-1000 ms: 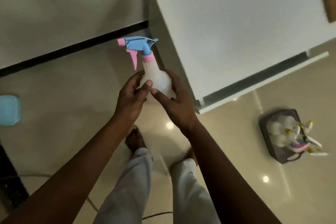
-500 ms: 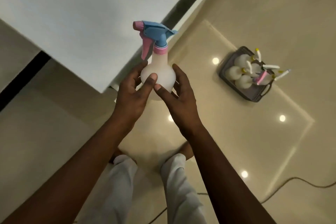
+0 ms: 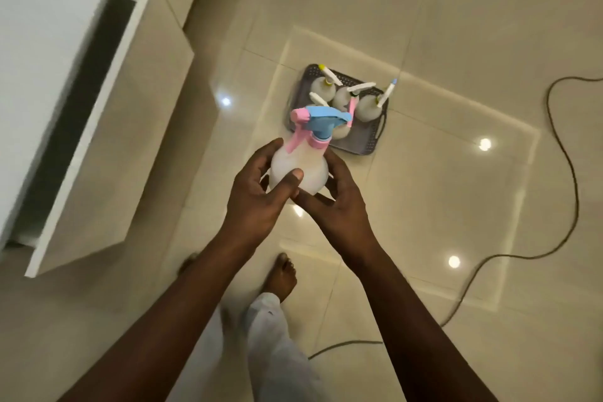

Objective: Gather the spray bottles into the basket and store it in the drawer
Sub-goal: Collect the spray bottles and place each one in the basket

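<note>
I hold a white spray bottle (image 3: 305,166) with a blue and pink trigger head upright in front of me. My left hand (image 3: 257,196) wraps its left side and my right hand (image 3: 336,196) cups its right side. Just beyond it, on the floor, sits a dark grey basket (image 3: 367,137) with several white spray bottles (image 3: 367,106) standing in it. The bottle's head overlaps the basket's near left corner in view. At the left a white drawer (image 3: 107,147) stands pulled open from a white cabinet (image 3: 42,26).
The floor is glossy beige tile with bright light reflections. A dark cable (image 3: 561,173) loops across the floor at the right and runs back toward my legs. My bare feet (image 3: 280,274) and light trousers are below my hands.
My view has swung right and I have stepped toward the basket. It now lies directly beyond the bottle, and the cabinet with its open drawer has slid to the left edge. My grip is unchanged.
</note>
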Action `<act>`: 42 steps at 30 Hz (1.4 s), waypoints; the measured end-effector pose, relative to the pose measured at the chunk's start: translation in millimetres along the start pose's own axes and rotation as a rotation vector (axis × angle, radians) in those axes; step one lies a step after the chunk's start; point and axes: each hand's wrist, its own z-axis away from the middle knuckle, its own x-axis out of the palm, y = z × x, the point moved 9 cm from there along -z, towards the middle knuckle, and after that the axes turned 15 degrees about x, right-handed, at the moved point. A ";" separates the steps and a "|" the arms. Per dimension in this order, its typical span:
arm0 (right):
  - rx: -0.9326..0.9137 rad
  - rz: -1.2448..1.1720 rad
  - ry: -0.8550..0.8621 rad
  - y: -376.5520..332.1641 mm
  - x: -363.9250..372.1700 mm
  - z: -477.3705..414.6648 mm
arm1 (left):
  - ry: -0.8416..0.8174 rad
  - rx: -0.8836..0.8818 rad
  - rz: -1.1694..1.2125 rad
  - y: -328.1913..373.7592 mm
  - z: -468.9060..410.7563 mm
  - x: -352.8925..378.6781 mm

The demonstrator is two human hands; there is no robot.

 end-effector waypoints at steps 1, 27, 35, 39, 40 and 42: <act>0.007 -0.011 0.021 4.3 -16.3 -7.5 | -0.029 0.003 -0.001 -0.5 -7.3 19.2; 0.129 0.376 0.114 100.1 -189.7 -222.5 | -0.102 -0.506 0.032 -126.7 -146.8 244.3; 0.005 0.439 0.079 156.1 -203.6 -318.2 | 0.074 -0.653 0.076 -218.0 -169.2 288.3; -0.077 0.492 -0.019 169.7 -198.6 -360.9 | 0.123 -0.693 0.084 -258.5 -182.9 305.6; -0.082 0.507 -0.034 174.6 -198.0 -370.8 | 0.129 -0.700 0.080 -267.2 -186.2 308.9; -0.095 0.539 -0.032 183.4 -199.7 -389.9 | 0.146 -0.714 0.083 -282.7 -192.5 315.8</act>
